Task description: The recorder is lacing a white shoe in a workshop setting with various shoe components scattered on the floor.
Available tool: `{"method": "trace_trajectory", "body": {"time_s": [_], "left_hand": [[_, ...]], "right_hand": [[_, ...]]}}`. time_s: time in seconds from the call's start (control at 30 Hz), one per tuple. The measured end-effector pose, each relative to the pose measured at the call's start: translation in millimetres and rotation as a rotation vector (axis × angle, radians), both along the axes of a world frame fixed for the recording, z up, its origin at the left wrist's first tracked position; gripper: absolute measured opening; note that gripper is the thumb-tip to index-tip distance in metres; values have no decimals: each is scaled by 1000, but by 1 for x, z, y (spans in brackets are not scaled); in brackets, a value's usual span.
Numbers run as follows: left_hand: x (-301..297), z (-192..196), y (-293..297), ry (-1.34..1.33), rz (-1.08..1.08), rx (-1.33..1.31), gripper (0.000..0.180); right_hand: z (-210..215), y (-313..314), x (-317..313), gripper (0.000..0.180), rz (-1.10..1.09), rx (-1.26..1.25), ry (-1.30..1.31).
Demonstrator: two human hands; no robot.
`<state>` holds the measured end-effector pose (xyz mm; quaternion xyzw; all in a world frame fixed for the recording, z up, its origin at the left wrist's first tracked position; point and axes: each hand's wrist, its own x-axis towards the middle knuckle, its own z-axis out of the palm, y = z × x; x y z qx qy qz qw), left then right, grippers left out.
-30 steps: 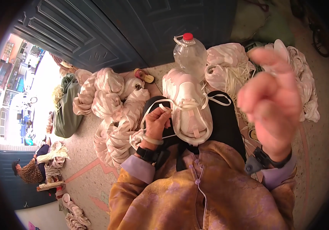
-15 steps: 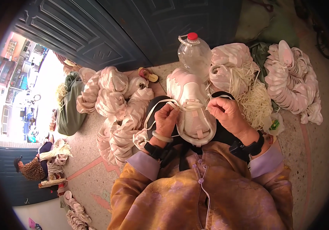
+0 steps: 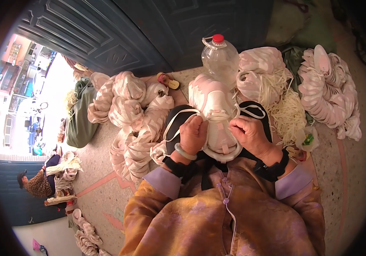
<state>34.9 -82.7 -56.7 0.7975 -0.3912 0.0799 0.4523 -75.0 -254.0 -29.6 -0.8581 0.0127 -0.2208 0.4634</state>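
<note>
a person in a golden-orange jacket (image 3: 217,222) sits on a speckled floor (image 3: 102,196), seen from above. both hands work on a pale pink and white shoe (image 3: 216,115) resting on the lap, toe pointing away. the left hand (image 3: 193,135) is curled shut, pinching a white lace (image 3: 178,117) at the shoe's left edge. the right hand (image 3: 250,135) is also curled, fingers pressed against the shoe's right edge; what it pinches cannot be told. just beyond the shoe stands a clear plastic jug (image 3: 220,59) with a red cap. heaps of pale shoe parts (image 3: 131,115) lie to the left, another stack (image 3: 330,94) to the right, with loose cream laces (image 3: 287,111) between. a small clear packet (image 3: 307,138) with a green patch lies near the right wrist.
</note>
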Motion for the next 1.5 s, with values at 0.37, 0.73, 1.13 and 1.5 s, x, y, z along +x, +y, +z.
{"method": "trace_trajectory", "body": {"time_s": [0.37, 0.73, 1.13, 1.5], "left_hand": [[-23, 35, 8, 146, 63, 285, 41], [-26, 14, 20, 62, 30, 341, 48], [2, 14, 7, 142, 41, 382, 32], [1, -6, 10, 216, -2, 37, 26]], "right_hand": [[1, 18, 18, 14, -27, -275, -144], [-21, 45, 37, 18, -40, -369, -115], [-26, 34, 61, 20, -66, -514, -112], [-31, 43, 59, 16, -89, -454, -64]]}}
